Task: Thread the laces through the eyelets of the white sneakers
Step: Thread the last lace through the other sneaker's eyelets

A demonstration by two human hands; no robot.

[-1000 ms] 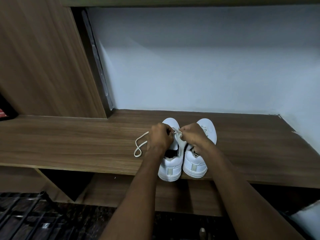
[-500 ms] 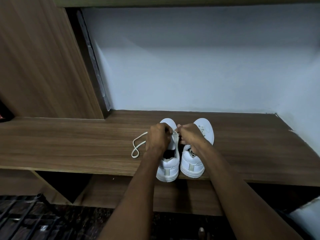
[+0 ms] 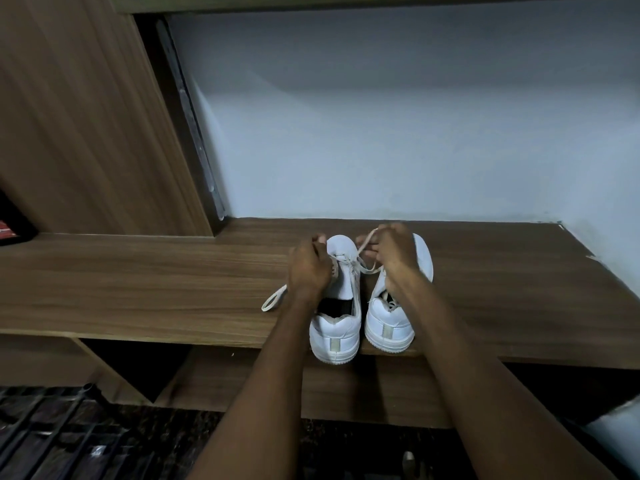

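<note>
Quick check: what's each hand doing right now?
Left hand: closed on the lace at the left sneaker.
Right hand: closed, pulling the lace's other end up.

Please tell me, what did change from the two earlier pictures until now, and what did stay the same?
The right hand drew away from the left hand, pulling the lace up and out of the left sneaker. The loose loop of lace beside that shoe got smaller. Both sneakers stayed side by side on the wooden shelf, and the right sneaker was not handled.
</note>
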